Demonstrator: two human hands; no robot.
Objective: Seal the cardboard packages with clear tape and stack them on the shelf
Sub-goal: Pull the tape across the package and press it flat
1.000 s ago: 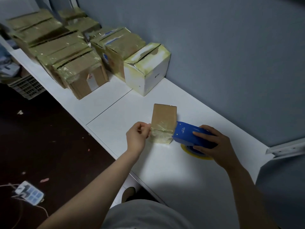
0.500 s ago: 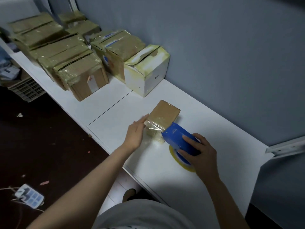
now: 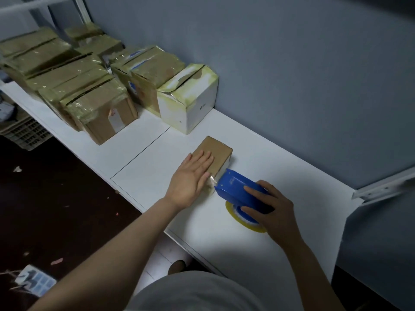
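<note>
A small brown cardboard package [image 3: 219, 151] lies on the white shelf [image 3: 258, 239]. My left hand [image 3: 193, 176] presses flat on its top, fingers straight. My right hand [image 3: 269, 207] grips a blue tape dispenser [image 3: 235, 187] with a yellowish roll of clear tape [image 3: 244, 223]. The dispenser's front edge touches the package's near end, where a strip of clear tape shines.
Several taped cardboard boxes [image 3: 67, 86] stand in rows at the shelf's far left, with a white taped box [image 3: 190, 102] nearest the package. A grey wall runs behind. A metal bracket [image 3: 381, 187] sticks out at right. The dark floor lies to the left.
My left hand has gone from pinching the tape end to pressing flat on the package top. The package now lies lower and turned. The dispenser has moved up against its near end.
</note>
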